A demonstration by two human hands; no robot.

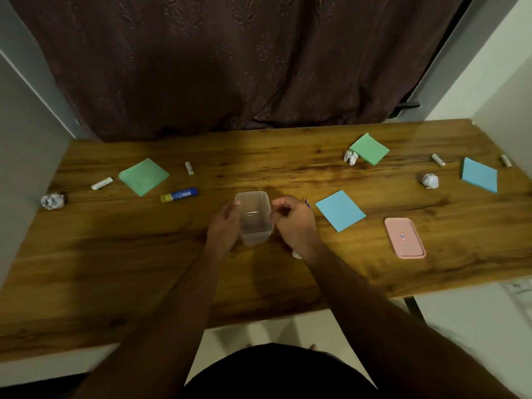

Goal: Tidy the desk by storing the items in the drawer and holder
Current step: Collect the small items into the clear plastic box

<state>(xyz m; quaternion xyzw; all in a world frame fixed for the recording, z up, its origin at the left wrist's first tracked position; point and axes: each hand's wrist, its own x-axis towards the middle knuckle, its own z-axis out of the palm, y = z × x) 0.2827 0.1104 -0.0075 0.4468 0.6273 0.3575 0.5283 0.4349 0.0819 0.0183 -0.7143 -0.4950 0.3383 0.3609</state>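
head | clear plastic container [254, 217] upright at counter [144, 254] centre | left hand [224, 226] grip wrapped on its 9 o'clock wall | right hand [293, 223] at its 3 o'clock, fingers curled, blue tip poking out, contents unclear | pink lid [405, 238] at 3 o'clock | glue stick [179, 194] at 10 o'clock

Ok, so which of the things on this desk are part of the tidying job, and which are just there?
Part of the job:
clear container, held by left hand, right hand beside it
pink lid
glue stick
green pads, blue pads
crumpled paper balls

Just there:
curtain
desk
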